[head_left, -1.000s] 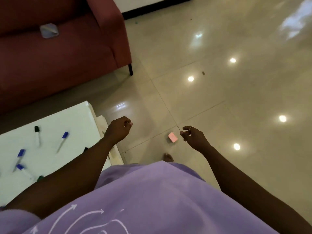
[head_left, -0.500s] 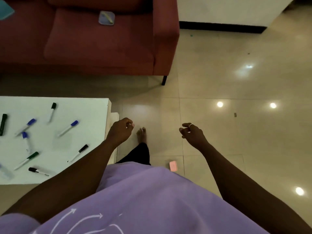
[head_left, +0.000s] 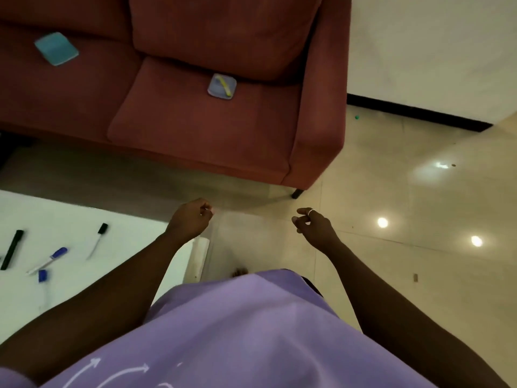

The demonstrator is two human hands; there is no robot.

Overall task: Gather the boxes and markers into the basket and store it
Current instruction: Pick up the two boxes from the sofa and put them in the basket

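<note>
Facing the sofa (head_left: 195,141), I judged gathering not yet begun: the left hand (head_left: 190,219) and right hand (head_left: 316,228) hung loosely curled, holding nothing. A teal box (head_left: 56,49) and a blue-grey box (head_left: 222,86) lay on the cushions, well apart. Markers (head_left: 96,240) lay on the white table (head_left: 112,275). I saw no basket. Next probably came a reach past the seat edge, with open floor (head_left: 391,191) to the right.

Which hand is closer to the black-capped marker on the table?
Left. The left hand hovers right of the black-capped marker, by the table corner; the right hand is farther right.
</note>
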